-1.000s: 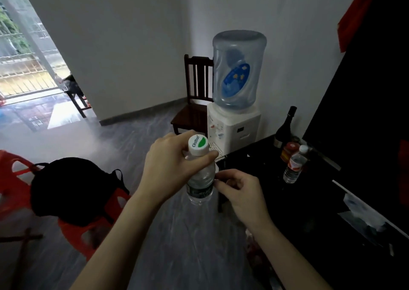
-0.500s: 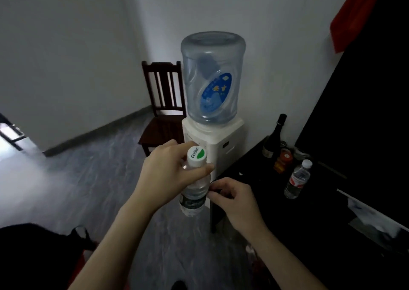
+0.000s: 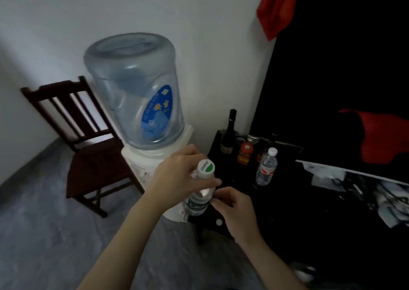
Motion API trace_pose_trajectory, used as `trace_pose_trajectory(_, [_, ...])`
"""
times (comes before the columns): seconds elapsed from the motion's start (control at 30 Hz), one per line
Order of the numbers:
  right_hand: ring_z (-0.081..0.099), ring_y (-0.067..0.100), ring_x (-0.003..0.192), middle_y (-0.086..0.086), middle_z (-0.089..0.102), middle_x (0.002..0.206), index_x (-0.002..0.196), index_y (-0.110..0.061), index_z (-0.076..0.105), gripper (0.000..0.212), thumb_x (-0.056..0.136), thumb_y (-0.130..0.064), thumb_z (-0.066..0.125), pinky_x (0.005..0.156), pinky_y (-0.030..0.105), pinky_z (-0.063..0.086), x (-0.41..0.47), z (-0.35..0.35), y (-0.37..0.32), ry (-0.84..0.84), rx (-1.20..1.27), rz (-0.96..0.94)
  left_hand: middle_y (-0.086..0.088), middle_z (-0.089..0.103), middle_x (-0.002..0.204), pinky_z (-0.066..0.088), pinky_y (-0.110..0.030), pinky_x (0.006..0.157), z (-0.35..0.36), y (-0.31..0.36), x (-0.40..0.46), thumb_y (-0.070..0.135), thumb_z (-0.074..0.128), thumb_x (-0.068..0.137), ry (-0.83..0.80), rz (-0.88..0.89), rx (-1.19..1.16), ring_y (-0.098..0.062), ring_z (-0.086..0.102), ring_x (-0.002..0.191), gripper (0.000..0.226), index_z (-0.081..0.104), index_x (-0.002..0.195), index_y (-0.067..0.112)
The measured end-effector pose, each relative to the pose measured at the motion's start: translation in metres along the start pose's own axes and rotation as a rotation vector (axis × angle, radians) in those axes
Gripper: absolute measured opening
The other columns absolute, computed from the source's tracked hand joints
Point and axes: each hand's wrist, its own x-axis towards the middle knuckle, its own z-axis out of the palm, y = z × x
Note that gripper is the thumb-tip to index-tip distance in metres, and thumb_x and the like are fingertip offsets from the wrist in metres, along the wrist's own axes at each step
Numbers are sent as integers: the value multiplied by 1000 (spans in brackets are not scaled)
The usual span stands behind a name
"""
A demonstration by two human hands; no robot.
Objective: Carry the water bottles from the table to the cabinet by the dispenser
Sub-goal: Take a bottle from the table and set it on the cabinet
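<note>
The person is closing in on the corner: the water dispenser [image 3: 141, 121] and the dark cabinet [image 3: 276, 212] beside it are looming larger and nearer than half a second ago, and the doorway at the left is no longer showing. The left hand [image 3: 177, 177] is gripping the carried water bottle [image 3: 200, 192] high up, its fingers [image 3: 208, 182] wrapped round the neck just under the white and green cap, while the right hand [image 3: 234, 210] is curling its own fingers against the lower body of the bottle, touching it at the side (whether it is bearing weight or only steadying is hard to say). The bottle is hanging upright in the air, just in front of the cabinet's near edge and not yet resting on anything.

On the cabinet top a second water bottle [image 3: 266, 168] is already standing upright, near a dark wine bottle [image 3: 229, 132] and an orange-lidded jar [image 3: 245, 155]. So the task is looking partly done: one bottle seems delivered, this one is arriving and awaiting setting down, and whether more are waiting on the worktop cannot be told from here.
</note>
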Motion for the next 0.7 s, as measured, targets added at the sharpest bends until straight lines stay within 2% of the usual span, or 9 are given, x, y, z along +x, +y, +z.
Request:
trace_pose_trajectory(0.1, [69,9,74,1,74,77,83,-12,75,7,83,-5,76,68,17,52,17,-7,17,108,-15,41,17,52,88,54,-30,66,20,-16,29,71,63,64,-89,36,-9,-2,59,77,52,75,92,29])
trace_pose_trajectory(0.2, [67,5,69,-1,74,76,81,-14,74,11,83,-4,77,65,17,51,41,-17,36,165,-32,70,19,48,86,41,-9,63,38,-29,57,69,65,63,-176,76,-12,2,56,74,54,77,95,28])
trace_pose_trajectory(0.27, [67,5,71,-2,73,76,81,-15,73,11,82,-4,77,67,17,52,60,-22,49,188,-41,74,18,46,82,37,-7,60,51,-39,78,62,73,64,-220,83,3,3,55,74,47,78,95,27])
trace_pose_trajectory(0.4, [69,8,76,-1,73,78,81,-15,73,11,82,-5,78,70,18,52,95,-27,75,230,-36,114,13,49,83,37,-7,59,77,-57,114,48,84,66,-280,72,26,4,54,74,36,78,97,30])
trace_pose_trajectory(0.5, [69,9,76,-1,73,77,80,-15,72,9,82,-8,79,70,20,52,121,-29,93,241,-44,157,14,49,82,37,-10,60,92,-72,138,51,79,64,-323,71,28,0,52,69,38,77,97,32])
trace_pose_trajectory(0.6, [69,9,75,0,72,75,78,-14,71,10,81,-8,79,70,22,53,149,-30,109,219,-69,183,13,53,86,49,-26,65,108,-87,159,49,78,65,-344,57,55,-4,56,73,36,76,97,32])
trace_pose_trajectory(0.7, [68,6,74,-1,72,74,76,-15,70,11,81,-10,79,67,18,51,172,-26,123,212,-104,217,7,58,91,54,-33,69,126,-104,173,44,80,63,-371,32,20,-9,62,75,38,76,96,26])
